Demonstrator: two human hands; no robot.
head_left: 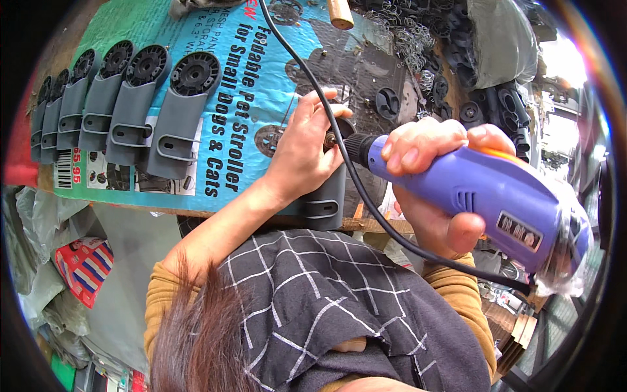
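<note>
My right hand (428, 160) is wrapped round a purple corded electric screwdriver (486, 189), held nearly level with its black nose pointing left. At the nose, the metal bit meets a grey plastic bracket (324, 199) at the table's near edge. My left hand (302, 153) is closed round the upper end of that bracket, its fingers curled about the round top. The hand and the tool hide most of that top, and I cannot make out a screw. The screwdriver's black cable (356, 173) hangs in a curve across the view, in front of the left fingertips.
Several like grey brackets (179, 124) with black round discs stand in a row on the printed cardboard (245, 140) at left. Metal springs (408, 39) and black plastic parts (509, 111) lie at far right. A wooden handle (340, 13) is at the back.
</note>
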